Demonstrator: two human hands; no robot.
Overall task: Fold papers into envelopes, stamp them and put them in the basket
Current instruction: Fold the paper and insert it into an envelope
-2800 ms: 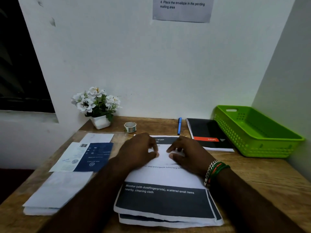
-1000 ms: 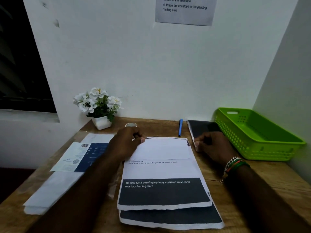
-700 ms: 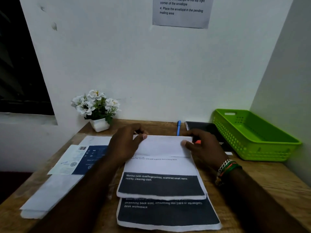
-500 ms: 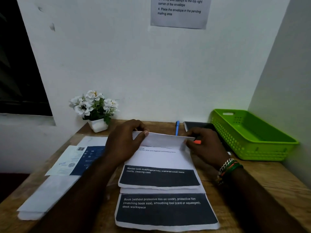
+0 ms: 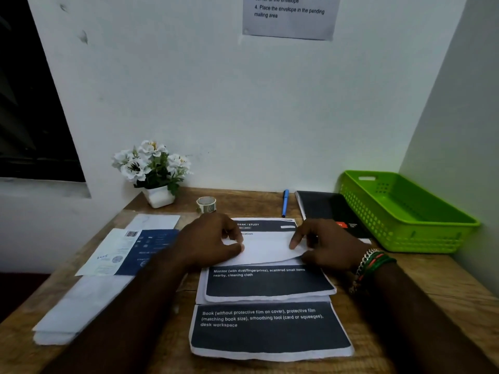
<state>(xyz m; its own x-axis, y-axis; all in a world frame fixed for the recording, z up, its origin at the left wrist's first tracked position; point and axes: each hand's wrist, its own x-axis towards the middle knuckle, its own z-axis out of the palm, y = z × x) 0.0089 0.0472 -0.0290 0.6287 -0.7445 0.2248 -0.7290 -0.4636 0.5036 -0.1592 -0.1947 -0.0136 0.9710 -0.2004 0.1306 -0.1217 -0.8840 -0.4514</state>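
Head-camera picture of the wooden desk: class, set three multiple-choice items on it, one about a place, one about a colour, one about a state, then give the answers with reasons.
1. Where does the small roll of stamps stand?
A. Between the white flower pot and the blue pen
B. Inside the basket
C. On the black notebook

2. What colour is the perforated plastic basket?
A. Blue
B. Green
C. White

3. What state is the folded white sheet in?
A. Lying in the basket
B. Untouched, flat
C. Held at both ends by the hands

Answers: 1 A, the roll sits at the desk's back edge between pot and pen. 2 B, its walls are bright green. 3 C, the left hand and right hand each have a grip on an end.
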